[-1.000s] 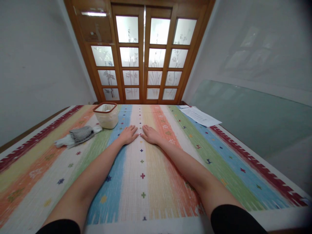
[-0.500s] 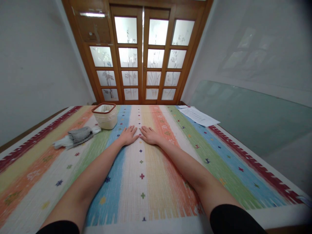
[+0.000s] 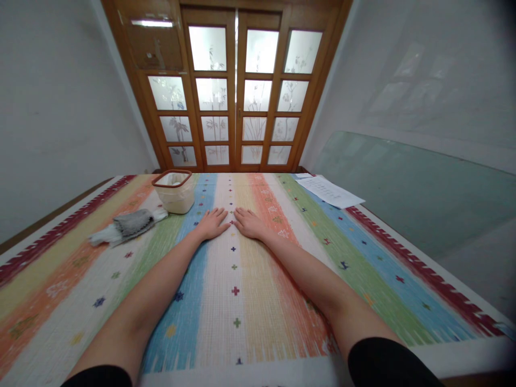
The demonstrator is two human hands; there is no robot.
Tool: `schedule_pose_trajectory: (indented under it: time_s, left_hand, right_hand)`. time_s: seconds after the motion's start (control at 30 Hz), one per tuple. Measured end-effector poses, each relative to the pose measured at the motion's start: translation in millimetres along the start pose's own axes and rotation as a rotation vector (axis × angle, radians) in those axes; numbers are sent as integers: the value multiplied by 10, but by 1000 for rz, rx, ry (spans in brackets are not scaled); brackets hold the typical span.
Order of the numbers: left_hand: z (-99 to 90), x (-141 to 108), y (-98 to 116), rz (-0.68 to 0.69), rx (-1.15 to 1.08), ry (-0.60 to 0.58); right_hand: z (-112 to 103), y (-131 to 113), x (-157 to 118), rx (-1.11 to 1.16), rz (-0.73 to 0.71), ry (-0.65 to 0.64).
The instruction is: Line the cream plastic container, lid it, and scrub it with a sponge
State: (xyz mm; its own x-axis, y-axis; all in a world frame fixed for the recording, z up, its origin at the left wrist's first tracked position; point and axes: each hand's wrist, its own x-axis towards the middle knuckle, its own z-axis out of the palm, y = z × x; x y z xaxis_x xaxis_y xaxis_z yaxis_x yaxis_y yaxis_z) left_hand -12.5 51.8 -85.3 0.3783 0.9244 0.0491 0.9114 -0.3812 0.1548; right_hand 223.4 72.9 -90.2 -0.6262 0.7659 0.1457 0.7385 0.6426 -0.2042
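Observation:
My left hand (image 3: 213, 223) lies flat on the striped tablecloth (image 3: 258, 312), palm down with fingers stretched out. Beside it, a small gap away, my right hand (image 3: 248, 223) rests the same way, its fingertips pointing toward the left hand. Neither one holds anything. To the left of my left hand stands a cream bin (image 3: 176, 200) with a brown rim and something white inside. Nearer to me and further left lies a bundle of white cloth with a grey knitted-looking band (image 3: 135, 224) around its middle.
Printed white sheets of paper (image 3: 331, 192) lie at the far right of the table. A greenish glass panel (image 3: 403, 188) leans along the right wall. Wooden doors (image 3: 236, 97) with frosted panes stand beyond the table's far edge.

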Motion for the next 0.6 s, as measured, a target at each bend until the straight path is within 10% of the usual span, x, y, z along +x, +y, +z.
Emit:
schedule_pose_trajectory:
  time_s: [0.6]
  left_hand:
    - [-22,-10,18,6,-8,-2]
  right_hand:
    - [3,10,4,-2,-14,1]
